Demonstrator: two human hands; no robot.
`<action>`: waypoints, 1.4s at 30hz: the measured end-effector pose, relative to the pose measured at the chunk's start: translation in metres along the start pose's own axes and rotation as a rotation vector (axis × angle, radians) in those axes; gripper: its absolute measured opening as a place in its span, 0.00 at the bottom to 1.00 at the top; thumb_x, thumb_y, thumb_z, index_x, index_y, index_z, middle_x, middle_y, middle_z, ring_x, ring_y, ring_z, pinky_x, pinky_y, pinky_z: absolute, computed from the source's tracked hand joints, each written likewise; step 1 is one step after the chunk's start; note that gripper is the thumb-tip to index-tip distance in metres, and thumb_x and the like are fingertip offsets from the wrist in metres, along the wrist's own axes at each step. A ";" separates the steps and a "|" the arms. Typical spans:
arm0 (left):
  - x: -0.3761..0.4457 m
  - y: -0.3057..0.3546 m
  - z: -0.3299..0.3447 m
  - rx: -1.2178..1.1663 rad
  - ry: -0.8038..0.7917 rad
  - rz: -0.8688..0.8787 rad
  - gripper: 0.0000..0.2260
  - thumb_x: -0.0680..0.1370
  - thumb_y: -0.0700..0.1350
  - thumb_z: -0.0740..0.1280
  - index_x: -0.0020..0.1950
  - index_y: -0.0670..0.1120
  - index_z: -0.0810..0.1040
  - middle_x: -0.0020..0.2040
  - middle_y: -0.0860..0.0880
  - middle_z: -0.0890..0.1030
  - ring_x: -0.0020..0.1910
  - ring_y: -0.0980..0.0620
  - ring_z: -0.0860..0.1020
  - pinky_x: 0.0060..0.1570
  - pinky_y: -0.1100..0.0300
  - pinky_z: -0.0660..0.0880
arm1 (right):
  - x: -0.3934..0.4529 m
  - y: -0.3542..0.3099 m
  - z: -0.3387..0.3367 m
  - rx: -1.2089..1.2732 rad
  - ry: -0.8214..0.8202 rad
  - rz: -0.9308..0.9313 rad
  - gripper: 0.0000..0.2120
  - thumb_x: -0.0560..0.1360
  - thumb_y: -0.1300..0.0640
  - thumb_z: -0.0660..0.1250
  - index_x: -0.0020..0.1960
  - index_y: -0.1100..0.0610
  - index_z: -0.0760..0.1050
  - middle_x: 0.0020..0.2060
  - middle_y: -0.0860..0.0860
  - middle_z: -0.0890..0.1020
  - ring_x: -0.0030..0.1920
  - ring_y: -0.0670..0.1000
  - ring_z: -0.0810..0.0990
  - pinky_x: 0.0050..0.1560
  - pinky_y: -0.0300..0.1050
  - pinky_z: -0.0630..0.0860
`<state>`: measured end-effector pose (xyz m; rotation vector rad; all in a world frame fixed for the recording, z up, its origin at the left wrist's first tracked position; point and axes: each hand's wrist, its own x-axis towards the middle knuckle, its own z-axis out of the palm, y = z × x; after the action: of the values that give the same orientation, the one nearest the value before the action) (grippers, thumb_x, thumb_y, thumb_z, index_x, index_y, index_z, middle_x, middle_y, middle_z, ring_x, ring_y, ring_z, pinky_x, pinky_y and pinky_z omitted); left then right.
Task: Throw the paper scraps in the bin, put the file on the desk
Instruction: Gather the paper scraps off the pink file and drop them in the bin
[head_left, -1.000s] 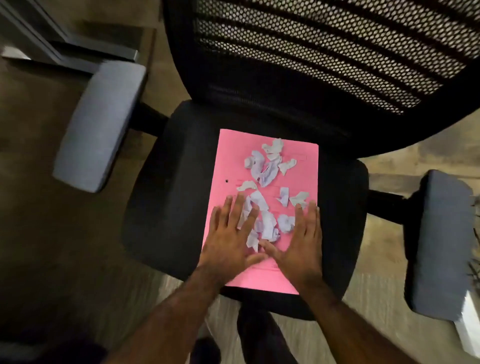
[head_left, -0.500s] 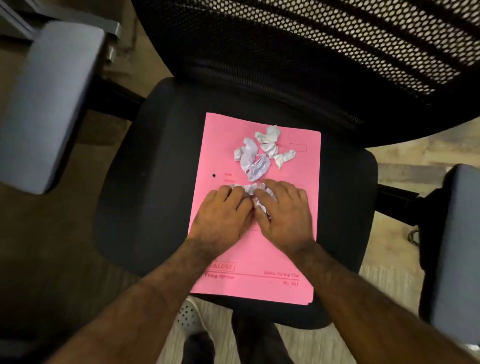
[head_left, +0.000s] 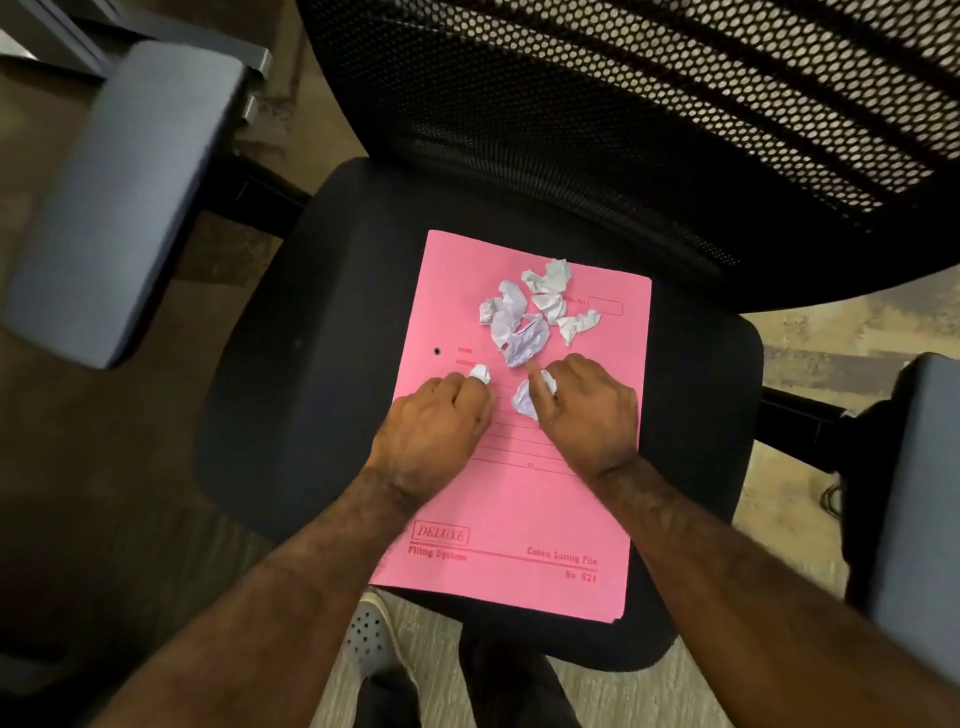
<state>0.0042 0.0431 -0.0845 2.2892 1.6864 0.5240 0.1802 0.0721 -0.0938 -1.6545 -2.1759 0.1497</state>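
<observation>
Item one: a pink file (head_left: 519, 493), which we find lying flat on the black seat of an office chair (head_left: 322, 364), its printed lower edge toward us.

Item two: white paper scraps (head_left: 535, 317), which we count as a loose crumpled cluster on the upper half of the file, near its far edge.

Item three: the left hand (head_left: 436, 426), knuckles up on the file, fingers curled round a small scrap (head_left: 479, 373) that shows at the fingertips.

Item four: the right hand (head_left: 587, 410), just beside the left, fingers curled, gripping a crumpled scrap (head_left: 527, 399) between thumb and fingers.

Further entries: mesh backrest (head_left: 675, 130) beyond the file; grey armrests, one at left (head_left: 114, 208), one at right (head_left: 924, 493); a perforated shoe (head_left: 369, 634) on the floor below the seat.
</observation>
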 end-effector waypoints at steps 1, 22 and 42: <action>-0.002 0.000 -0.002 -0.012 0.019 -0.008 0.13 0.78 0.48 0.56 0.40 0.42 0.73 0.32 0.46 0.76 0.26 0.47 0.73 0.22 0.58 0.69 | 0.000 0.000 -0.003 0.032 0.019 0.029 0.16 0.77 0.55 0.67 0.34 0.63 0.76 0.28 0.57 0.77 0.28 0.56 0.75 0.24 0.47 0.72; -0.242 -0.089 -0.144 0.205 0.466 -0.741 0.12 0.79 0.45 0.61 0.37 0.42 0.74 0.32 0.45 0.76 0.28 0.45 0.74 0.28 0.56 0.66 | -0.029 -0.291 0.028 0.519 0.012 -0.501 0.20 0.80 0.55 0.63 0.30 0.59 0.71 0.28 0.54 0.73 0.27 0.54 0.72 0.29 0.48 0.68; -0.716 -0.180 -0.096 0.160 0.358 -1.563 0.11 0.77 0.45 0.63 0.50 0.37 0.77 0.41 0.35 0.81 0.35 0.34 0.80 0.30 0.50 0.73 | -0.393 -0.623 0.202 0.587 -0.600 -0.824 0.16 0.76 0.53 0.67 0.34 0.63 0.80 0.30 0.61 0.81 0.29 0.62 0.80 0.28 0.48 0.74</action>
<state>-0.3825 -0.5873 -0.1697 0.3603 2.9706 0.3680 -0.3710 -0.4504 -0.1761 -0.3463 -2.6710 1.0149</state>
